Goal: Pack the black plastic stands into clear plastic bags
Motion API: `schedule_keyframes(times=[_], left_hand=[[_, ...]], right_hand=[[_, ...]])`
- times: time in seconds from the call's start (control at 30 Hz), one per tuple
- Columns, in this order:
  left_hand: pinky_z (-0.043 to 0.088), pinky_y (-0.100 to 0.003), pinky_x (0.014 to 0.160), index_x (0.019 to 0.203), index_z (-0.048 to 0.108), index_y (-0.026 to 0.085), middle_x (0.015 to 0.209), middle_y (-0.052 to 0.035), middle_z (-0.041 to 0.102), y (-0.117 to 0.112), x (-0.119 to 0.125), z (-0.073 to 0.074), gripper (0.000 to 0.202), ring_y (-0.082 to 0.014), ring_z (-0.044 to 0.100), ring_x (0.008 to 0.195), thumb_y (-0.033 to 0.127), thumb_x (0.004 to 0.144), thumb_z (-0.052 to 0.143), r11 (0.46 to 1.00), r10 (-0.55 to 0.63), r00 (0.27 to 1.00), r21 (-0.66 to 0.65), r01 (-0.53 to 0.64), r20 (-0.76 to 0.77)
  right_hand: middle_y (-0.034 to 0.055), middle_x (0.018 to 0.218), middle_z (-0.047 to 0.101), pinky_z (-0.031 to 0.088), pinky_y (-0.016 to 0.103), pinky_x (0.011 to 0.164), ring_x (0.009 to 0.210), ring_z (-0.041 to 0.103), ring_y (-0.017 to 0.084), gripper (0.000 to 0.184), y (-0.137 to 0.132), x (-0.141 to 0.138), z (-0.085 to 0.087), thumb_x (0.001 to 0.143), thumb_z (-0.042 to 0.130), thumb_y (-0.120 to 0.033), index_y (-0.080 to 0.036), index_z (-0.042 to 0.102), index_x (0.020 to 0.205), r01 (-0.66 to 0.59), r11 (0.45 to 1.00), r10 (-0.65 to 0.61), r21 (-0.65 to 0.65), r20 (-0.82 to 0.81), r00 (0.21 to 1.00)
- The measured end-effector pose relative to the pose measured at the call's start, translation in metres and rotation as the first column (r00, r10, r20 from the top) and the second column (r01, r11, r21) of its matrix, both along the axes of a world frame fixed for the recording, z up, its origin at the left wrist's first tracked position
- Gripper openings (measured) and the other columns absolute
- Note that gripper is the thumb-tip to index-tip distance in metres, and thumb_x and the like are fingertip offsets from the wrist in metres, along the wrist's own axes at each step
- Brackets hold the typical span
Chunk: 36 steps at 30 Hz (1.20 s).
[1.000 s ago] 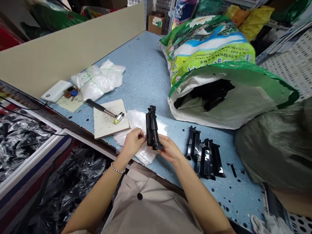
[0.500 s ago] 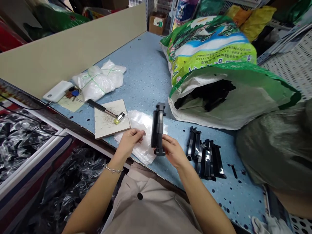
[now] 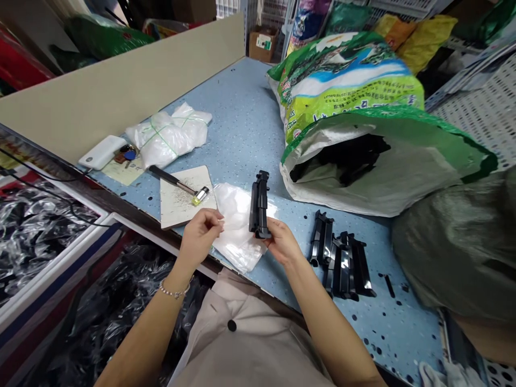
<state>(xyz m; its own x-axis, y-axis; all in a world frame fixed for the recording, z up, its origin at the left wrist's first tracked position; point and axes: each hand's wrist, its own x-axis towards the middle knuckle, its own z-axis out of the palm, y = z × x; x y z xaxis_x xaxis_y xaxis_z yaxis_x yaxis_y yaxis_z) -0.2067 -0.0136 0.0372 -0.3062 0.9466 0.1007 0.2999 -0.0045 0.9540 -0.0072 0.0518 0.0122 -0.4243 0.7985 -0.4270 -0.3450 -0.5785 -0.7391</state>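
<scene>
My right hand grips a long black plastic part by its lower end and holds it upright above the bench. A stack of clear plastic bags lies flat beneath and behind the part. At the left edge of this stack is my left hand, its thumb and fingers drawn together in a pinch. Whether a bag edge sits between those fingertips is not visible. More black plastic parts of a similar shape lie side by side to the right of my right hand.
A hammer rests on a pale board at left. Behind it are a tied plastic bundle, a white device and keys. A green printed sack gapes open at right, black pieces inside. Bins of bagged black items stand below left.
My left hand has drawn back to the left, away from the black part. My right hand has shifted slightly up and left, tilting the part a little.
</scene>
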Motion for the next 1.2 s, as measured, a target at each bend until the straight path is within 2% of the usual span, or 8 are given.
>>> schedule_keyframes(times=[0.17,0.3,0.53,0.7,0.9,0.97,1.07,1.2], left_hand=[[0.051,-0.037,0.084,0.099,0.069,0.020,0.115,-0.0107,0.062,-0.008,-0.009,0.005,0.036,-0.0227,0.062,0.096,0.008,0.082,0.039,0.981,-0.164,0.767,-0.023,0.191,-0.620],[0.051,-0.032,0.079,0.108,0.065,0.019,0.106,-0.0075,0.065,0.000,-0.006,0.009,0.033,-0.0183,0.063,0.086,0.012,0.083,0.045,0.984,-0.175,0.835,-0.063,0.167,-0.521],[0.050,-0.030,0.070,0.087,0.068,0.020,0.088,-0.0054,0.065,0.013,-0.007,0.020,0.017,-0.0172,0.061,0.078,0.022,0.082,0.052,0.968,-0.249,0.946,-0.080,0.237,-0.207],[0.047,-0.038,0.092,0.106,0.070,0.021,0.113,-0.0096,0.064,0.014,-0.017,0.027,0.035,-0.0225,0.060,0.104,0.015,0.083,0.044,0.966,-0.251,0.886,-0.040,0.256,-0.391],[0.053,-0.032,0.072,0.136,0.051,0.023,0.141,-0.0127,0.047,0.007,-0.023,0.029,0.055,-0.0147,0.061,0.072,0.015,0.082,0.045,0.951,-0.308,0.817,-0.174,0.255,-0.487],[0.054,-0.032,0.075,0.142,0.043,0.023,0.146,-0.0135,0.042,-0.002,-0.011,0.030,0.061,-0.0174,0.064,0.080,0.012,0.082,0.043,0.942,-0.335,0.765,-0.188,0.277,-0.550],[0.054,-0.034,0.085,0.151,0.024,0.023,0.152,-0.0145,0.034,-0.020,0.018,0.029,0.075,-0.0251,0.062,0.109,0.005,0.080,0.039,0.873,-0.471,0.664,-0.198,0.446,-0.580],[0.053,-0.039,0.094,0.153,0.011,0.026,0.155,-0.0147,0.028,-0.038,0.044,0.027,0.080,-0.0264,0.057,0.118,0.003,0.080,0.037,0.760,-0.637,0.617,-0.237,0.606,-0.462]], right_hand=[[-0.0008,0.065,0.064,0.045,0.021,0.055,0.055,0.052,0.009,0.026,0.001,0.002,0.002,0.064,0.080,-0.038,-0.016,0.070,0.072,0.022,0.999,-0.024,0.030,0.053,0.998],[-0.0005,0.070,0.067,0.047,0.020,0.056,0.058,0.056,0.010,0.026,-0.012,0.016,0.017,0.068,0.079,-0.038,-0.018,0.072,0.083,0.028,0.997,-0.032,0.075,0.045,0.998],[0.0084,0.069,0.070,0.042,0.021,0.045,0.049,0.057,0.011,0.031,-0.044,0.050,0.040,0.070,0.075,-0.043,-0.012,0.069,0.073,-0.304,0.952,0.302,-0.046,-0.039,0.952],[0.0081,0.066,0.068,0.038,0.021,0.039,0.046,0.053,0.011,0.032,-0.054,0.041,0.036,0.067,0.077,-0.042,-0.012,0.069,0.075,-0.362,0.924,0.345,-0.128,-0.137,0.929],[0.0073,0.077,0.068,0.031,0.013,0.035,0.052,0.051,0.007,0.031,-0.058,0.028,0.014,0.069,0.077,-0.037,-0.013,0.068,0.087,-0.440,0.833,0.302,-0.337,-0.389,0.870],[0.0064,0.076,0.067,0.030,0.013,0.035,0.048,0.045,0.005,0.035,-0.056,0.025,0.008,0.073,0.074,-0.039,-0.011,0.068,0.094,-0.462,0.827,0.314,-0.321,-0.418,0.852],[0.0029,0.069,0.063,0.033,0.014,0.039,0.048,0.043,0.004,0.037,-0.054,0.017,0.002,0.070,0.075,-0.042,-0.011,0.068,0.089,-0.372,0.890,0.287,-0.265,-0.310,0.906],[-0.0028,0.059,0.055,0.037,0.020,0.047,0.050,0.045,0.009,0.025,-0.054,0.009,0.003,0.077,0.069,-0.041,-0.017,0.063,0.075,-0.165,0.983,0.139,0.082,0.257,0.956]])
